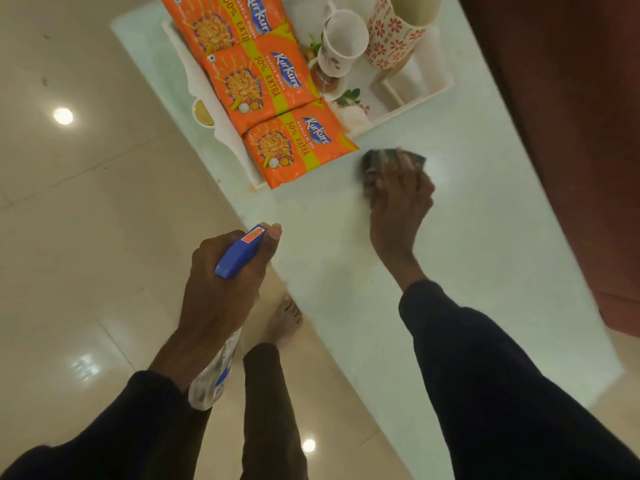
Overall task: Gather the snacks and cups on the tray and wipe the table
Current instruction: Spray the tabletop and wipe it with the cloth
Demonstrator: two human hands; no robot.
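My left hand (225, 271) is curled tight round the spray bottle (239, 251): the blue head pokes out above my knuckles, my thumb lies along its tip, and the clear body hangs down under my wrist. My right hand (398, 202) is spread flat, fingers straight and fanned, pressing the dark cloth (391, 161) onto the table (467, 271). It's blurred, so I can't make out each finger. The cloth sits near the tray's (415, 95) front corner, just beside the lowest snack packet (301, 147) but not touching it. The table's left edge runs diagonally right under my left hand, and the bottle head hovers over that line with glossy floor (69, 202) beyond. From the cloth back towards me there's a long pale stretch of tabletop. Along the right side a dark red piece of furniture (571, 133) crowds the table edge. On the tray there are three orange packets joined in a strip, the nearest one overhanging the rim onto the table. There are also two cups, a white cup (341, 43) and a red-flowered cup (398, 32), both lying tipped. That makes one tray, one cloth and one bottle. My bare foot (284, 323) stands by the table's edge.
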